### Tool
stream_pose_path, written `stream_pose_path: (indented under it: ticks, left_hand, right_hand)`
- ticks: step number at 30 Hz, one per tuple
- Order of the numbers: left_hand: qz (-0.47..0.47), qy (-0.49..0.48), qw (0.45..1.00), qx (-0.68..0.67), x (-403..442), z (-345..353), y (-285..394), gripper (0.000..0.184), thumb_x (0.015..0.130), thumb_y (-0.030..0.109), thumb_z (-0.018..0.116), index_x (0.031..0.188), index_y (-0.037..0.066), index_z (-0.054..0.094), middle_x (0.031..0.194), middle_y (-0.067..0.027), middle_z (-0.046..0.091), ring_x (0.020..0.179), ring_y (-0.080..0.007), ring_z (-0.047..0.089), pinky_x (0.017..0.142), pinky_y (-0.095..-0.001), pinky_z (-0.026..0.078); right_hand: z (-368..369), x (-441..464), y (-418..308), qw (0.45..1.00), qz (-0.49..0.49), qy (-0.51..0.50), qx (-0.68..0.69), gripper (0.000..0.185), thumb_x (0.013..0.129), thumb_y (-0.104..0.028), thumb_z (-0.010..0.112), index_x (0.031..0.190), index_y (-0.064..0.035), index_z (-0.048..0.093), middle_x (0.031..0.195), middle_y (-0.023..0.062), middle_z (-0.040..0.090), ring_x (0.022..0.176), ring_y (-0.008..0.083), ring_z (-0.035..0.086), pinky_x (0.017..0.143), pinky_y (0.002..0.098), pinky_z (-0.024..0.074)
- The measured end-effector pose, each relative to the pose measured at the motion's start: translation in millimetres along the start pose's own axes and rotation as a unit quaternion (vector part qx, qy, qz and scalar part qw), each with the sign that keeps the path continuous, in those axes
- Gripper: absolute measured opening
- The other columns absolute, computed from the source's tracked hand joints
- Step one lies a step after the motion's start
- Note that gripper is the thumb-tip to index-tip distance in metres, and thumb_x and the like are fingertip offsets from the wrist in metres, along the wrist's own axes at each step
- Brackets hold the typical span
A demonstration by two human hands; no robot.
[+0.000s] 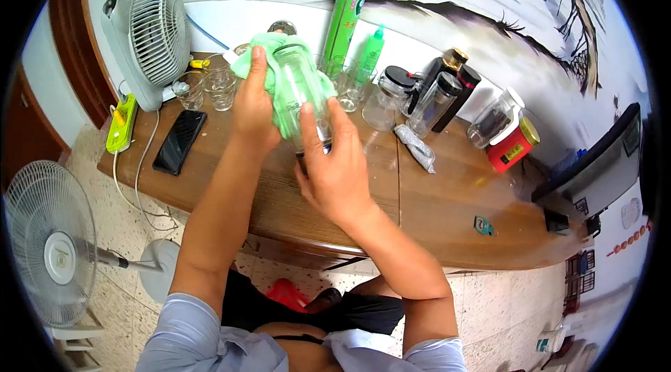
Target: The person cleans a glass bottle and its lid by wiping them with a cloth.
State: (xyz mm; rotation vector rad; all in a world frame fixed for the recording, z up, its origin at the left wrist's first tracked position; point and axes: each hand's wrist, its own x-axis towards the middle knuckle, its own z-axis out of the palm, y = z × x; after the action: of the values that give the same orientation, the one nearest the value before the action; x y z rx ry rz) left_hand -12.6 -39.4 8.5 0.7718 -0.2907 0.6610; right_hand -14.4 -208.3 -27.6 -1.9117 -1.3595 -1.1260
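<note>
Above the brown wooden table, a transparent glass bottle (298, 82) is tilted between my two hands, its lower end toward me. A light green cloth (263, 57) wraps its far side and lies along its left and right. My left hand (257, 103) grips the cloth against the bottle, thumb pointing up. Near the lower end, my right hand (335, 169) is closed round the bottle, with fingers along its side. The bottle's base is partly hidden by that hand. Drinking glasses (221, 89) stand just behind and left of my left hand.
On the table (335, 211) are a black phone (179, 142), a green power strip (121, 126), a green spray can (347, 12), a lidded glass jug (384, 99), dark flasks (456, 99), a grey cloth (415, 149) and a red tin (514, 146). A box fan (150, 40) stands at left.
</note>
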Motion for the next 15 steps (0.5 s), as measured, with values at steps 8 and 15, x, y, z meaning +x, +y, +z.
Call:
stream_pose_path:
  ticks: [8,15]
  left_hand:
    - [-0.148,-0.044,0.987,0.039,-27,24,-34,0.065,0.116,0.059,0.033,0.152,0.008,0.05,0.142,-0.0106,0.064,0.13,-0.026,0.063,0.114,-0.0449,0.05]
    - [-0.16,0.029,0.982,0.099,-30,29,-25,0.064,0.116,0.059,0.033,0.149,0.009,0.054,0.14,-0.0098,0.066,0.128,-0.0261,0.065,0.11,-0.0453,0.053]
  right_hand:
    - [-14,8,28,0.999,0.02,0.012,-0.044,0.086,0.082,0.001,0.073,0.163,-0.0109,0.046,0.144,0.0375,0.051,0.118,0.05,0.061,0.094,0.0544,0.055]
    - [-28,13,28,0.989,0.074,0.02,0.127,0.088,0.079,-0.008,0.083,0.159,-0.0086,0.047,0.142,0.0335,0.052,0.118,0.0484,0.059,0.098,0.0524,0.0531]
